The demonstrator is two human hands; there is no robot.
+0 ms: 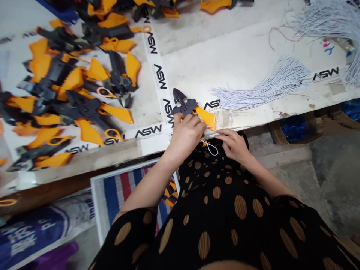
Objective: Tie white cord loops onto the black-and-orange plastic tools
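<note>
My left hand [187,131] is closed on a black and orange plastic toy piece [184,106] at the table's front edge. The piece's dark pointed end faces away from me, and its orange wing [206,117] sticks out to the right. Below my left fingers hangs a loop of thin white cord [213,150]. Close to the wing's tip, my right hand [233,145] has its thumb and fingers drawn together, apparently pinching a strand of the same cord. Its fingertips partly hide the grip.
Many similar black and orange pieces [84,107] lie heaped on the left of the table [191,67]. A bundle of white cords [267,88] lies to the right, with a larger tangle [332,20] behind it. Below the edge are a striped bag [112,195] and a cardboard box [278,131].
</note>
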